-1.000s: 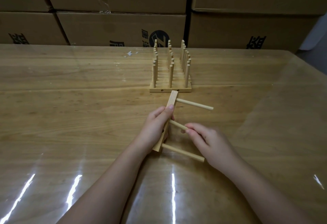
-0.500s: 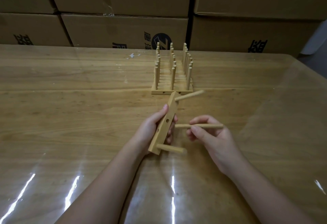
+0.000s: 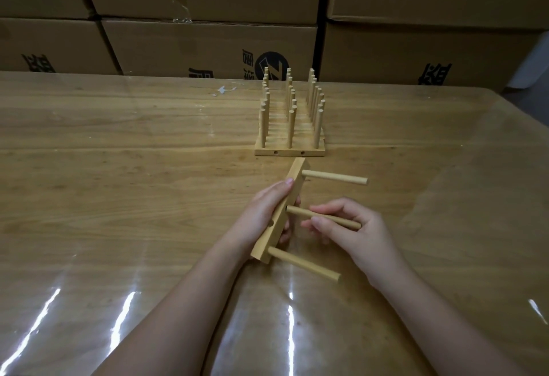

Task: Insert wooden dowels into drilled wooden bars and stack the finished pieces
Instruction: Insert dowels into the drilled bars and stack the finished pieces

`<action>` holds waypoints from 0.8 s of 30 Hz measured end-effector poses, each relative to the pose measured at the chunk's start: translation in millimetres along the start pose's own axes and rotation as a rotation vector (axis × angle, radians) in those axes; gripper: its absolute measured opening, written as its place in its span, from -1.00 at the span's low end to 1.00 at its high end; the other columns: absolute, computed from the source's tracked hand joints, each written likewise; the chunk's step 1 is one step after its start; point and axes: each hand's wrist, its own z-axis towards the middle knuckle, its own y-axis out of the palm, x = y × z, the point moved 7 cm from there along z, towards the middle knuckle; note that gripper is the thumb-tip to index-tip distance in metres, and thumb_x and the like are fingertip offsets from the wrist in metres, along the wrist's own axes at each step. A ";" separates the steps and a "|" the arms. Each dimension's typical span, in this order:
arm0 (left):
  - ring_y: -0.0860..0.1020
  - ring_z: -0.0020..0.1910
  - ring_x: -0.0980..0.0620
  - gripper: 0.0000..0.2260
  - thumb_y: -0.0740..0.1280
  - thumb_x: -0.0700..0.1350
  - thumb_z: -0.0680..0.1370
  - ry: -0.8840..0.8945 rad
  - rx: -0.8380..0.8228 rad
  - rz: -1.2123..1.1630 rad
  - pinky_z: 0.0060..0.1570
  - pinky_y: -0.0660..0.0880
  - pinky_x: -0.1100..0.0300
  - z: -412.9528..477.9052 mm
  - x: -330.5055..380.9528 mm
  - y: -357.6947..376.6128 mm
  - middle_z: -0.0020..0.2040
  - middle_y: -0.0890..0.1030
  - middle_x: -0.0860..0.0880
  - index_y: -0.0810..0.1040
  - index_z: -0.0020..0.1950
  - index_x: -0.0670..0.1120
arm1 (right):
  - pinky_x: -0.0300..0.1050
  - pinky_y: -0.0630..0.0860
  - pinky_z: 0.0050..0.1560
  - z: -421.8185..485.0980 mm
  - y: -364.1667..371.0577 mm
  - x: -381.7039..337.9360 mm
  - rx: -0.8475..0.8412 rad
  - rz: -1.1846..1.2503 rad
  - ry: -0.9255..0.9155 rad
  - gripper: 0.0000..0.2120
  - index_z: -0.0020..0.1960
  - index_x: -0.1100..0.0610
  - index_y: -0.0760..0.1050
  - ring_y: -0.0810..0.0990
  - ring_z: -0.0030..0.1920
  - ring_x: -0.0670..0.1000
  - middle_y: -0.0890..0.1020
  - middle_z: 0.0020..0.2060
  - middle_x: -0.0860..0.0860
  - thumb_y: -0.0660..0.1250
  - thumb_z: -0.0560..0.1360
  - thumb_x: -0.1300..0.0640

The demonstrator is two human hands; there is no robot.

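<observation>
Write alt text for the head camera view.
A left hand grips a drilled wooden bar with two dowels fitted, while the right hand pinches a third dowel at the middle hole. Finished pieces stand on the table behind.

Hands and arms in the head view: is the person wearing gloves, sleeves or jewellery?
No. The left hand and right hand are bare, with no gloves, rings or watch in view. The left forearm and right forearm show no sleeve down to the picture's edge. The nails look short.
</observation>
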 end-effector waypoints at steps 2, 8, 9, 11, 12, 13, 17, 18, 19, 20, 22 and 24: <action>0.49 -0.54 0.03 -0.47 0.22 0.36 0.43 -0.036 0.085 0.089 -0.54 0.40 0.28 -1.5 -1.3 -4.4 -0.48 0.50 -0.04 0.54 -0.11 -0.13 | -0.42 0.45 -0.28 -0.1 -4.2 -1.7 0.015 -0.133 -0.037 -0.87 -0.13 0.01 0.62 0.63 -0.29 -0.16 0.68 -0.32 -0.03 0.41 0.41 0.23; 0.48 -0.54 0.06 -0.55 0.15 0.24 0.54 -0.067 0.117 0.167 -0.52 0.42 0.27 -2.8 0.0 -3.0 -0.49 0.50 -0.03 0.55 -0.12 -0.13 | -0.13 0.55 -0.14 -3.1 -5.2 -16.9 -0.042 -0.733 -0.243 -0.85 0.03 -0.08 0.61 0.62 -0.15 -0.17 0.66 -0.18 -0.22 0.35 0.48 0.05; 0.48 -0.54 0.08 -0.56 0.14 0.23 0.55 -0.063 0.114 0.181 -0.53 0.42 0.28 -2.8 0.6 -2.0 -0.49 0.50 -0.01 0.54 -0.12 -0.13 | -0.07 0.56 -0.11 -4.2 -2.7 -19.3 -0.048 -0.809 -0.287 -0.82 0.08 -0.03 0.61 0.62 -0.08 -0.14 0.66 -0.10 -0.19 0.33 0.50 0.07; 0.47 -0.55 0.11 -0.58 0.13 0.20 0.57 -0.053 0.123 0.194 -0.53 0.43 0.30 -2.8 1.0 -0.5 -0.49 0.50 0.02 0.53 -0.11 -0.13 | -0.03 0.57 -0.10 -6.3 2.9 -23.3 -0.059 -0.900 -0.349 -0.79 0.12 0.02 0.60 0.63 -0.03 -0.07 0.66 -0.02 -0.12 0.29 0.51 0.09; 0.47 -0.55 0.13 -0.60 0.12 0.18 0.59 -0.048 0.131 0.197 -0.53 0.43 0.31 -2.8 1.3 0.3 -0.50 0.50 0.04 0.52 -0.11 -0.12 | -0.03 0.58 -0.14 -7.4 5.1 -25.5 -0.057 -0.938 -0.374 -0.77 0.12 0.03 0.60 0.64 -0.04 -0.04 0.67 -0.03 -0.10 0.27 0.51 0.08; 0.46 -0.55 0.14 -0.62 0.10 0.15 0.61 -0.042 0.136 0.199 -0.52 0.43 0.32 -3.0 1.7 1.5 -0.50 0.50 0.07 0.52 -0.11 -0.09 | -0.05 0.59 -0.17 -8.5 6.3 -28.0 -0.051 -0.973 -0.397 -0.76 0.10 0.03 0.61 0.65 -0.06 -0.02 0.68 -0.05 -0.09 0.26 0.50 0.07; 0.45 -0.54 0.17 -0.71 0.08 0.10 0.64 -0.022 0.162 0.210 -0.50 0.43 0.34 -2.3 3.5 6.2 -0.49 0.50 0.10 0.51 -0.10 0.02 | -0.04 0.58 -0.31 -10.5 7.9 -36.6 -0.024 -1.091 -0.454 -0.78 0.03 0.06 0.63 0.66 -0.17 0.06 0.69 -0.13 -0.06 0.27 0.46 0.07; 0.46 -0.53 0.17 -0.72 0.08 0.10 0.64 -0.019 0.168 0.224 -0.50 0.43 0.33 -2.1 4.2 7.0 -0.48 0.50 0.09 0.51 -0.09 0.04 | -0.05 0.58 -0.34 -10.4 8.3 -38.0 -0.025 -1.131 -0.463 -0.78 0.03 0.05 0.64 0.66 -0.19 0.06 0.69 -0.14 -0.06 0.27 0.46 0.07; 0.46 -0.51 0.17 -0.73 0.08 0.10 0.64 -0.018 0.174 0.244 -0.48 0.43 0.31 -1.9 4.2 7.5 -0.47 0.50 0.09 0.51 -0.08 0.04 | -0.07 0.57 -0.36 -10.1 8.4 -38.8 -0.034 -1.167 -0.465 -0.78 0.03 0.04 0.63 0.66 -0.21 0.06 0.69 -0.16 -0.05 0.27 0.46 0.06; 0.48 -0.48 0.16 -0.72 0.08 0.11 0.64 -0.017 0.179 0.264 -0.44 0.45 0.29 -1.7 3.9 7.8 -0.46 0.51 0.10 0.52 -0.06 0.03 | -0.07 0.56 -0.38 -9.8 8.5 -39.3 -0.045 -1.195 -0.466 -0.78 0.02 0.04 0.63 0.65 -0.22 0.06 0.69 -0.17 -0.05 0.26 0.46 0.06; 0.56 -0.30 0.07 -0.69 0.08 0.12 0.63 -0.004 0.196 0.299 -0.24 0.50 0.16 -1.3 3.8 8.5 -0.38 0.59 0.07 0.54 0.01 0.00 | -0.08 0.55 -0.40 -9.5 8.1 -40.6 -0.063 -1.243 -0.472 -0.82 0.00 0.03 0.62 0.65 -0.25 0.07 0.69 -0.21 -0.04 0.29 0.46 0.07; 0.57 0.01 -0.16 -0.68 0.08 0.12 0.63 0.010 0.207 0.337 0.04 0.47 -0.05 -0.4 3.6 9.9 -0.15 0.63 -0.03 0.55 0.11 -0.01 | -0.08 0.53 -0.44 -9.2 7.5 -41.2 -0.076 -1.292 -0.469 -0.86 -0.04 0.03 0.61 0.64 -0.28 0.08 0.68 -0.24 -0.04 0.31 0.45 0.07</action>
